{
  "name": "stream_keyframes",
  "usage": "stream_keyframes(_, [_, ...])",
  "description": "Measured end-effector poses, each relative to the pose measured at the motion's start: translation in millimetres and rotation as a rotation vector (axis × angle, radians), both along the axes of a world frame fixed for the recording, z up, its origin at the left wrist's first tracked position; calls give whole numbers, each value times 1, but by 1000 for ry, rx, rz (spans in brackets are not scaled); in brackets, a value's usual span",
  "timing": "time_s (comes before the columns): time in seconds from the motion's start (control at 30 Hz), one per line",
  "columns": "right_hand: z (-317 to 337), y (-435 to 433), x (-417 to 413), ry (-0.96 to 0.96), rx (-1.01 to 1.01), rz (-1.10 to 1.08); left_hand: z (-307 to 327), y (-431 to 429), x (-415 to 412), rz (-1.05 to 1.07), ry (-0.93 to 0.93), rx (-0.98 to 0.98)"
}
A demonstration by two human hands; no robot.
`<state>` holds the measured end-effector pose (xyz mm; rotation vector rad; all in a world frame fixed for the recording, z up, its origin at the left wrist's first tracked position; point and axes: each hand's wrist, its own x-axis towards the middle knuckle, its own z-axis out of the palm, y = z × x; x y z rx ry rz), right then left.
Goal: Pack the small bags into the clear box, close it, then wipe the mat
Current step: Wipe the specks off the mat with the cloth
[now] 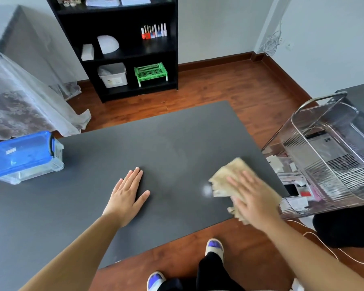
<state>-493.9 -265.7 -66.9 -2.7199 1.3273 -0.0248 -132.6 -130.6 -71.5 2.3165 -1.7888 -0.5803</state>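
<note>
Your slippers (214, 248) stand on the wood floor at the edge of the smooth dark grey mat (156, 143). At its left edge sits the clear box (27, 164), blue lid shut, contents indistinct. Your left hand (126, 196) lies flat, fingers spread, while your right hand (252, 198) presses flat on a fuzzy beige cloth (229, 175).

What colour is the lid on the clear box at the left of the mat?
Blue. The lid sits closed on the clear box, seen in the head view.

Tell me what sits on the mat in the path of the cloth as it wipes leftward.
The left hand lies flat on the mat just left of the cloth under the right hand; further left stands the closed clear box.
</note>
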Motion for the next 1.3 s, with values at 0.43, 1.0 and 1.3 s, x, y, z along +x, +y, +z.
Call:
stream_keyframes(0.43, [1, 112, 165, -34, 105, 319, 0, 23, 19, 163, 141, -132])
stream_keyframes(1.0, [1, 97, 223, -18, 61, 107, -5, 155, 100, 383, -133, -28])
stream_keyframes(1.3, [6, 112, 205, -29, 144, 505, -9, 164, 108, 362, -150, -32])
